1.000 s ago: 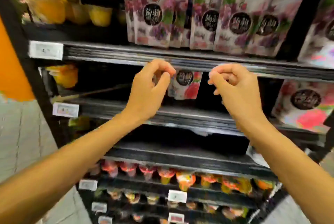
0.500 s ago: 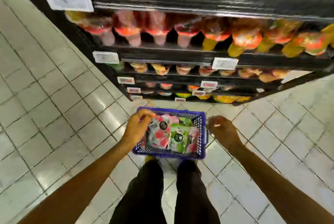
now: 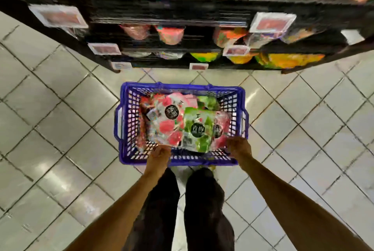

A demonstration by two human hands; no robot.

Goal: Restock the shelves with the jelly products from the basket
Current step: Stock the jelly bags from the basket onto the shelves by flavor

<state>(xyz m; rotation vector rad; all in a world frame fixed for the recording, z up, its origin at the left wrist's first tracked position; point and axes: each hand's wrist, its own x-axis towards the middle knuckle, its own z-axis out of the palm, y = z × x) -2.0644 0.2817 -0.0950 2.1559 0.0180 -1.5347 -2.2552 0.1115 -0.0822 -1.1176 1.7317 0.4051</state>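
A blue plastic basket (image 3: 125,129) stands on the tiled floor in front of my feet. It holds several jelly pouches: a red strawberry pouch (image 3: 168,123) on the left, a green pouch (image 3: 199,129) in the middle and another red pouch (image 3: 222,129) partly under the green one. My left hand (image 3: 159,153) is at the basket's near rim, its curled fingers on the near edge of the strawberry pouch. My right hand (image 3: 239,147) reaches in at the near right corner and touches the right red pouch. Its fingers are hidden.
The black shelf unit (image 3: 182,9) rises just beyond the basket, its low shelves stocked with blurred jelly cups and fitted with price tags (image 3: 58,16). My dark-trousered legs (image 3: 182,210) stand right behind the basket. Grey floor tiles (image 3: 60,129) lie to both sides.
My view dropped from the upper pouch shelves to the basket on the floor. Both hands came down from the shelf; the left moved from the pouch's far corner to its near edge.
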